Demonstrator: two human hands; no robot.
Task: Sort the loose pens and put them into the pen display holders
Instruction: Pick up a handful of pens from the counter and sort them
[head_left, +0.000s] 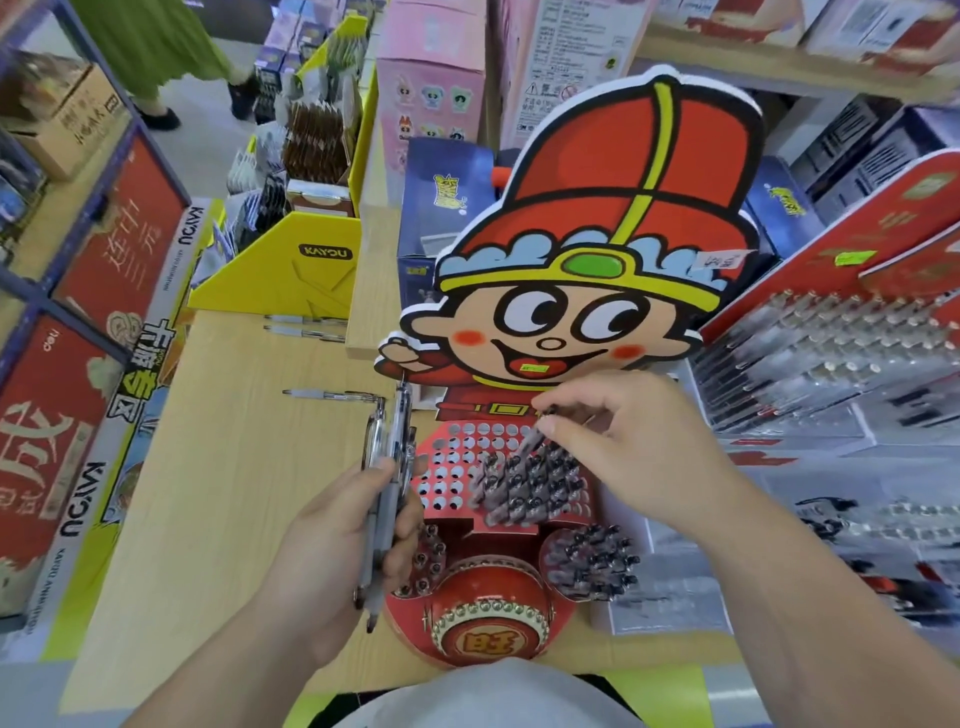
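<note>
My right hand (623, 447) pinches one pen (524, 448) over the holder (449, 470), its holes half filled. My left hand (337, 540) grips a bundle of pens (387, 457) beside it. Beyond that fist, loose pens (324, 396) lie waiting, so I'd say we're roughly midway.

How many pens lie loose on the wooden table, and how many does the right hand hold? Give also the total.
Pens lying on the table: 3
Pen in the right hand: 1
Total: 4
The left hand holds a bunch too overlapped to count.
</note>
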